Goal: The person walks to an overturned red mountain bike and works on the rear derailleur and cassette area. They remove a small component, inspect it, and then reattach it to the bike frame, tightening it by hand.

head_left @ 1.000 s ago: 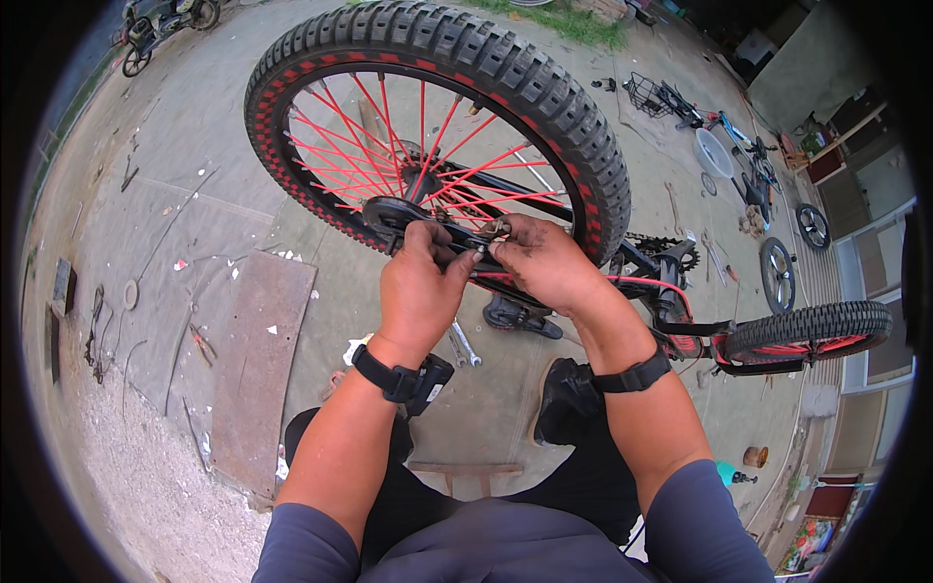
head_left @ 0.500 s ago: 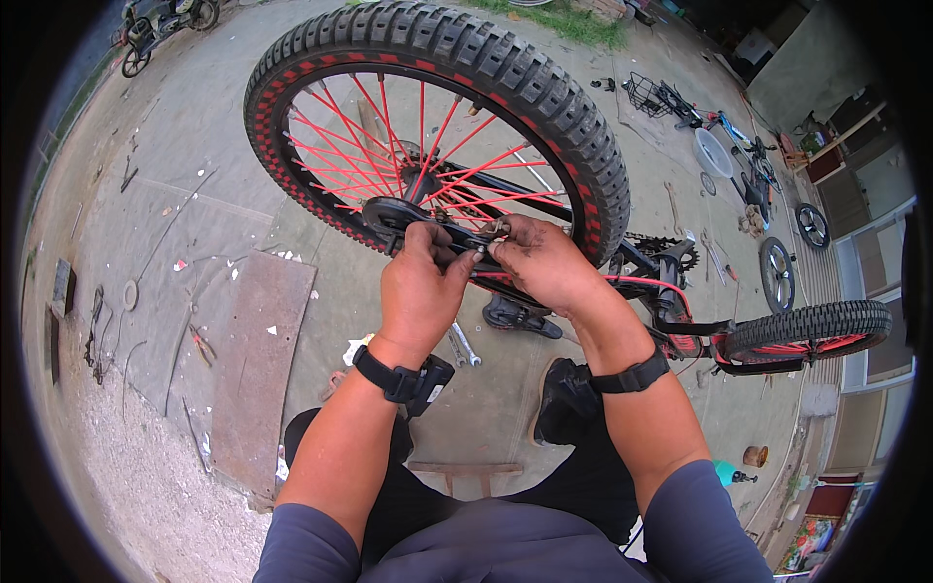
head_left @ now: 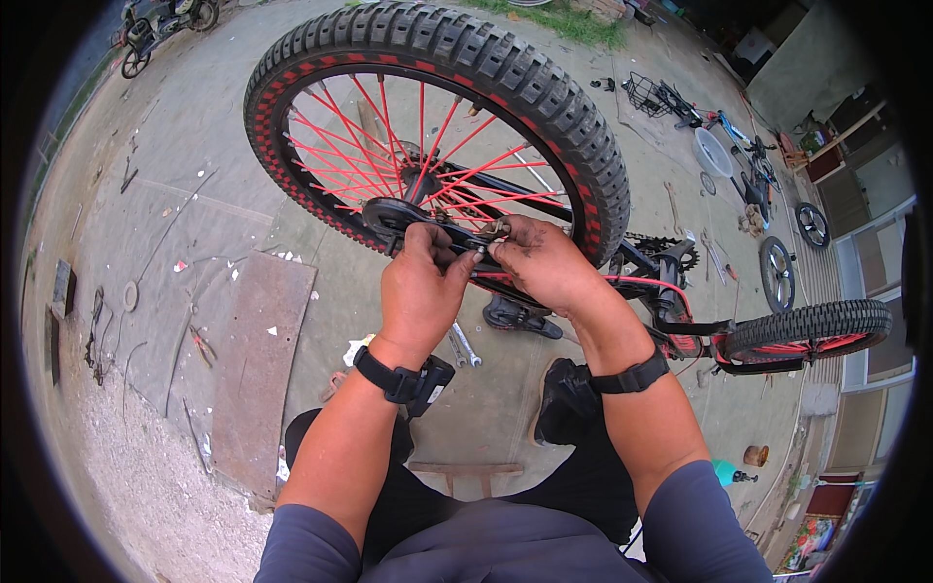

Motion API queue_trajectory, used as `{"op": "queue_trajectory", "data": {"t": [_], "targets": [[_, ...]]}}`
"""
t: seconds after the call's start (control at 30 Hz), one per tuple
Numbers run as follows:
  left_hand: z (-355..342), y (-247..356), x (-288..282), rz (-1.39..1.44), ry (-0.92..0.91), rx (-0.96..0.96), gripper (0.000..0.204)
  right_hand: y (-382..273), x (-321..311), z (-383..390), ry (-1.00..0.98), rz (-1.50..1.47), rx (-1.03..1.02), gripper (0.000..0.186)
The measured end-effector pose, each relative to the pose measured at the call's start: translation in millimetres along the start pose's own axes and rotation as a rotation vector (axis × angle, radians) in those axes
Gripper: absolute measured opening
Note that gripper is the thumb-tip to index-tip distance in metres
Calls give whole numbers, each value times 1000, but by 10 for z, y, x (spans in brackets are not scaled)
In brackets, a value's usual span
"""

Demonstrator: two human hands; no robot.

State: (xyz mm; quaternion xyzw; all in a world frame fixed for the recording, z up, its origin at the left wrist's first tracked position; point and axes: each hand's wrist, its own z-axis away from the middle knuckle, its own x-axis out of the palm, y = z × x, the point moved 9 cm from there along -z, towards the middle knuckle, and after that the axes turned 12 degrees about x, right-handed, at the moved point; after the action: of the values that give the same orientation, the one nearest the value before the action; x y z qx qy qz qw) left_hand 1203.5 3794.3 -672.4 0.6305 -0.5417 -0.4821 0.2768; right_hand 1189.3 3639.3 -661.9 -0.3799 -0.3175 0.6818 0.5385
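Observation:
A black bicycle (head_left: pixel 646 287) with red cables lies upturned, its rear wheel (head_left: pixel 593 136) with red spokes and knobby tyre in front of me. My left hand (head_left: pixel 428 282) is closed at the black part beside the hub (head_left: pixel 394 214), thumb and fingertips pinching a small metal fitting (head_left: pixel 481 250). Just right of it, my right hand (head_left: pixel 549 262) grips a small metal piece (head_left: pixel 498 231) on the frame, fingers curled and partly hidden. Both hands nearly touch. Two wrenches (head_left: pixel 466 345) lie on the ground below the hands.
A rusty board (head_left: pixel 258 389) and pliers (head_left: pixel 202 345) lie at left on the concrete. At right are the front wheel (head_left: pixel 807 330), loose wheels (head_left: pixel 776 272), a plastic basin (head_left: pixel 712 153), another bicycle (head_left: pixel 743 136) and a can (head_left: pixel 756 457). A motorbike (head_left: pixel 146 34) stands at the far upper left.

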Motion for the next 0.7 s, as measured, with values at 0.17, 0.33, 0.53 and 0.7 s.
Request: {"op": "queue_trajectory", "data": {"t": [0.17, 0.33, 0.53, 0.7], "targets": [[8, -57, 1, 21, 18, -21, 36, -7, 10, 7, -11, -10, -7, 16], [-1, 8, -4, -7, 3, 4, 34, -4, -24, -9, 8, 41, -35, 15], [-6, 14, -8, -12, -4, 3, 34, -19, -23, 3, 10, 34, -45, 14], [-5, 23, -9, -21, -6, 0, 34, -12, -47, -13, 34, 98, -47, 15]]}}
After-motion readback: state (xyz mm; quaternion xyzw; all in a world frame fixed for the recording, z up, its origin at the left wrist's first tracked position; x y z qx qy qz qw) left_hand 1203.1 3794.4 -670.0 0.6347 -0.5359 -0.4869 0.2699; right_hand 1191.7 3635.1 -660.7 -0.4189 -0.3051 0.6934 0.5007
